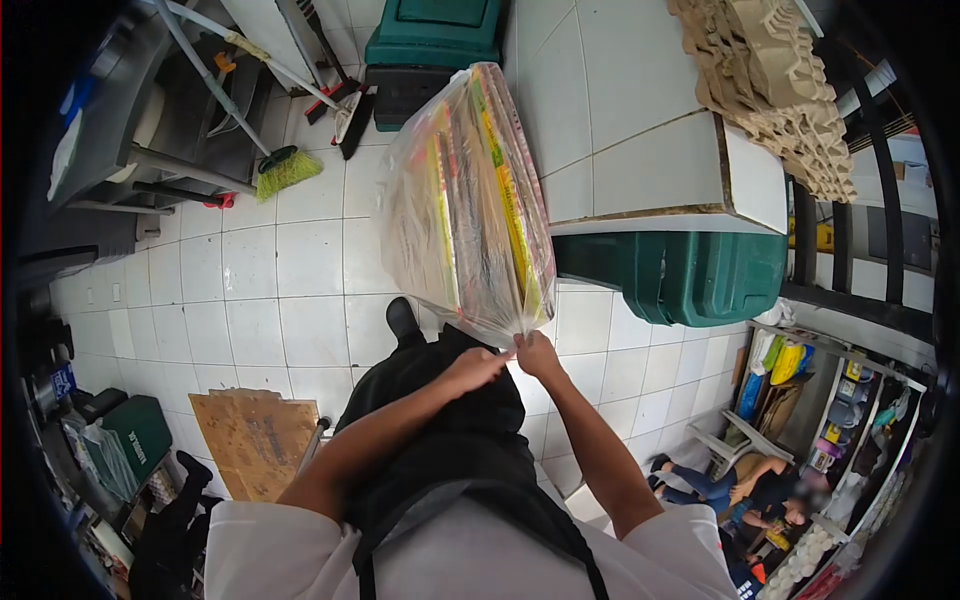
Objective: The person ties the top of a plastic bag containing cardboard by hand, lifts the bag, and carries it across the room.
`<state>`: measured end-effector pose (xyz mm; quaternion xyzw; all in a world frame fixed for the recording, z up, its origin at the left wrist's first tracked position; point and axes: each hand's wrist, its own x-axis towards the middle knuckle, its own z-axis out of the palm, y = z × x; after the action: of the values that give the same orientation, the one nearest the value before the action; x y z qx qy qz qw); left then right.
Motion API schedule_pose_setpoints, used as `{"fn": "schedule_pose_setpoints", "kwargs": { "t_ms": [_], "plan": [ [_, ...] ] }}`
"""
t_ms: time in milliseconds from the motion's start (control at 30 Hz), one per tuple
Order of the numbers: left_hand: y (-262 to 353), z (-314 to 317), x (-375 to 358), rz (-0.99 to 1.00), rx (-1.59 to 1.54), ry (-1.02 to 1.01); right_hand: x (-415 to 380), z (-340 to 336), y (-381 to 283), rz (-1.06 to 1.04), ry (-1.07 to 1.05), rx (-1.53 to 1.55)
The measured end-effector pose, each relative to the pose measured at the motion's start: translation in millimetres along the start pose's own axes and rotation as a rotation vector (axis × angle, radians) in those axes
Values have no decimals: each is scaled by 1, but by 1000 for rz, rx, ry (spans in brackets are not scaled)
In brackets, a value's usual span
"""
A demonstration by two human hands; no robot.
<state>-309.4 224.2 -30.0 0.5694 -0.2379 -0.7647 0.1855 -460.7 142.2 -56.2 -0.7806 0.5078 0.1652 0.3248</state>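
A large clear plastic bag [410, 210] stands in front of me, with flat, colourful boxes or cartons [505, 190] upright inside it. My right hand [537, 355] is closed on the gathered plastic at the bag's near end. Just left of it, my left hand [475, 370] is closed, with its fingertips close to the same gathered plastic. What the left fingers pinch, if anything, is too small to make out.
A tiled counter [620, 120] bears egg trays [765, 80] on the right, above a green bin [700, 275]. Brooms [288, 172] lean at the upper left. Cardboard [252, 440] lies on the floor. A seated person [765, 495] is at the lower right.
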Motion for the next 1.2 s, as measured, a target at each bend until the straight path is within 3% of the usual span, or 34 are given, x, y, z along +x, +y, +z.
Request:
{"fn": "schedule_pose_setpoints", "kwargs": {
  "t_ms": [33,100,133,200,300,333,400,500,567,633,667,767,800,833,900,933,967,1033,1167,1200],
  "plan": [
    [7,-9,-2,-141,-104,-34,-3,1,-3,3,0,-2],
    [12,-9,11,-148,-413,-151,-11,5,-7,-109,60,-135],
    [18,-6,21,-149,-412,-157,-15,7,-8,-104,52,-112],
    [39,4,42,-91,-682,-120,-26,-8,-25,46,-3,-22],
    [68,15,40,10,-532,-86,-40,-42,-54,111,-4,32],
    [72,20,49,3,-528,-84,-44,-49,-61,130,29,63],
    [79,29,73,-125,-724,113,-40,-58,-58,125,83,50],
    [98,23,80,-64,-789,22,-36,-61,-54,126,179,53],
    [98,18,85,-91,-640,48,-29,-50,-50,50,238,27],
    [85,16,90,-18,-248,5,-29,-29,-42,35,248,59],
    [88,20,78,-25,-150,96,-33,-21,-38,20,235,140],
    [74,29,73,75,-113,211,-46,-18,-35,-10,193,350],
    [58,27,89,179,186,219,-51,-21,-39,-24,164,489],
    [57,23,85,177,188,223,-55,-16,-36,-28,163,493],
    [62,15,73,430,775,337,-63,-6,-21,138,-128,891],
    [66,17,68,328,625,348,-70,-17,-25,262,-155,998],
    [68,19,61,328,625,353,-69,-21,-25,257,-157,998],
    [73,23,47,337,726,438,-65,-27,-28,396,6,1393],
    [72,26,42,213,779,343,-24,-46,-41,342,-151,1343],
    [60,29,50,250,770,438,-14,-47,-41,339,-150,1347]
  ]
}}
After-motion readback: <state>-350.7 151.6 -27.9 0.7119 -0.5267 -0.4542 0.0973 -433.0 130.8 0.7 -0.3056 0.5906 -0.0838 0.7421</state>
